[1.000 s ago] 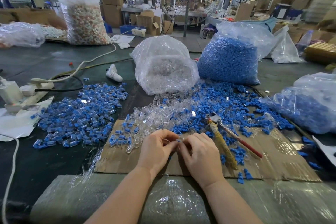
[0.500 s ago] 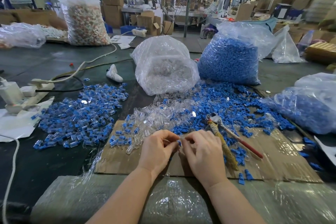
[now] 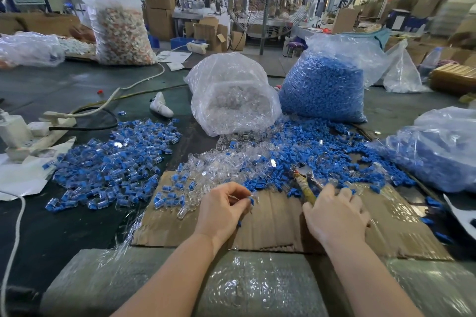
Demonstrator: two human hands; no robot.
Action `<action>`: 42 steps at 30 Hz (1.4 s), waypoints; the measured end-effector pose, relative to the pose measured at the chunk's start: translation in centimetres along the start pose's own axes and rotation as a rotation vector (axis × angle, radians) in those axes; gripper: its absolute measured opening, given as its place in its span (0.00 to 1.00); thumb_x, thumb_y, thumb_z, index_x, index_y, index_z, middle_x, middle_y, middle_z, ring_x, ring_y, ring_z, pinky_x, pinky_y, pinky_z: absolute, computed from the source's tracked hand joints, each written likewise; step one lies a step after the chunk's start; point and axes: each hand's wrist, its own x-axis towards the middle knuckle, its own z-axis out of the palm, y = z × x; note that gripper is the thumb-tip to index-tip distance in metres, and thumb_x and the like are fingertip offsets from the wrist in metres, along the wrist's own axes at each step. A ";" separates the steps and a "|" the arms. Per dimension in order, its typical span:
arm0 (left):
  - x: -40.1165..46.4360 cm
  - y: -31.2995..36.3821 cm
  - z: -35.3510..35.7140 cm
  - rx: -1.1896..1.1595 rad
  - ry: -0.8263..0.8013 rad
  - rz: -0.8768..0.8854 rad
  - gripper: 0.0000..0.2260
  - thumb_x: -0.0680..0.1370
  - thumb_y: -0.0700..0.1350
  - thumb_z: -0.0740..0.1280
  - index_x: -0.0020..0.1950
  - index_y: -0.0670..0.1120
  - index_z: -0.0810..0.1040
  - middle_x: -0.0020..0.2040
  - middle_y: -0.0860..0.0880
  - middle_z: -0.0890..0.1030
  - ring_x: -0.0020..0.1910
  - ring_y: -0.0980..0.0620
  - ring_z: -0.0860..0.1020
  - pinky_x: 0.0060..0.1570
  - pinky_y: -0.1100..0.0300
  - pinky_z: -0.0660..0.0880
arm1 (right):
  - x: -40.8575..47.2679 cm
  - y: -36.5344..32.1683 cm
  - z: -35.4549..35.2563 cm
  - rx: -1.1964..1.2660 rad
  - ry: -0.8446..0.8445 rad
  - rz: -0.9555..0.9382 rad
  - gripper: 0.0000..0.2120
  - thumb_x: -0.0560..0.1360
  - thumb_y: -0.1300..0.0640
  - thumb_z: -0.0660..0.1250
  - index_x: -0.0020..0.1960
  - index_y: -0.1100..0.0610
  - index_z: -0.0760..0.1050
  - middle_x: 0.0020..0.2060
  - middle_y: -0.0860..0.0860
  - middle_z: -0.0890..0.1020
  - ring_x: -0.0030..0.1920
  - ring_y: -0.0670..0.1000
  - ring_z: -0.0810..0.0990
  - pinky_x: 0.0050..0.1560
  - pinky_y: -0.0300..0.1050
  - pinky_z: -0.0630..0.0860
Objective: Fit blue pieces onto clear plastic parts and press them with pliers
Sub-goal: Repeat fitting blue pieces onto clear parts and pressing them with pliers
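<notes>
My left hand (image 3: 221, 210) pinches a clear plastic part with a blue piece (image 3: 251, 201) at its fingertips, over the cardboard sheet (image 3: 273, 224). My right hand (image 3: 334, 213) lies over the handles of the pliers (image 3: 304, 180), fingers spread across them; whether it grips them is not clear. The pliers' metal jaws point away from me among loose blue pieces (image 3: 309, 147). Loose clear parts (image 3: 219, 165) lie just beyond my left hand.
A heap of fitted blue-and-clear parts (image 3: 110, 162) lies at the left. Bags of clear parts (image 3: 231, 95) and blue pieces (image 3: 324, 87) stand behind, another blue bag (image 3: 438, 152) at the right. A power strip (image 3: 23, 134) and cables lie at the far left.
My right hand left the part and moved right onto the pliers' handles. My left hand stayed in place, still pinching the part.
</notes>
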 end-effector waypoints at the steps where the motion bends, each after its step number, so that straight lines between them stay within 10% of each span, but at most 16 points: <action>1: 0.1 0.1 0.0 -0.021 0.007 -0.019 0.09 0.73 0.35 0.70 0.40 0.49 0.80 0.35 0.50 0.83 0.34 0.56 0.81 0.35 0.69 0.76 | -0.1 -0.1 -0.2 0.002 0.028 -0.016 0.23 0.77 0.44 0.56 0.66 0.58 0.64 0.64 0.58 0.68 0.63 0.58 0.66 0.61 0.55 0.65; 7: 1.0 1.5 0.0 -0.314 0.032 -0.174 0.04 0.73 0.34 0.69 0.44 0.42 0.80 0.34 0.45 0.83 0.30 0.49 0.80 0.28 0.60 0.76 | -0.8 -0.6 -1.5 0.114 0.050 -0.207 0.17 0.77 0.44 0.55 0.56 0.55 0.68 0.57 0.56 0.73 0.57 0.56 0.71 0.55 0.49 0.68; 13: 2.4 2.5 -0.1 -0.503 0.087 -0.298 0.04 0.73 0.33 0.69 0.44 0.40 0.79 0.35 0.43 0.82 0.28 0.52 0.78 0.27 0.60 0.75 | -1.8 -1.5 -3.5 0.679 -0.414 -0.334 0.12 0.77 0.52 0.59 0.36 0.54 0.67 0.32 0.49 0.71 0.32 0.49 0.69 0.33 0.42 0.62; 21: 3.0 2.1 -0.3 -0.527 0.160 -0.347 0.06 0.72 0.30 0.68 0.42 0.40 0.79 0.38 0.42 0.81 0.29 0.53 0.80 0.28 0.66 0.76 | -2.3 -1.3 -4.3 0.794 -0.712 -0.344 0.07 0.75 0.60 0.60 0.38 0.57 0.67 0.34 0.54 0.72 0.37 0.53 0.72 0.38 0.44 0.68; 42: 3.0 2.6 -1.4 -0.458 0.171 -0.414 0.06 0.72 0.31 0.68 0.41 0.40 0.80 0.39 0.41 0.81 0.32 0.51 0.79 0.33 0.63 0.78 | -2.2 -2.1 -4.7 0.747 -0.748 -0.441 0.07 0.74 0.65 0.56 0.40 0.55 0.65 0.36 0.52 0.69 0.40 0.52 0.68 0.33 0.41 0.64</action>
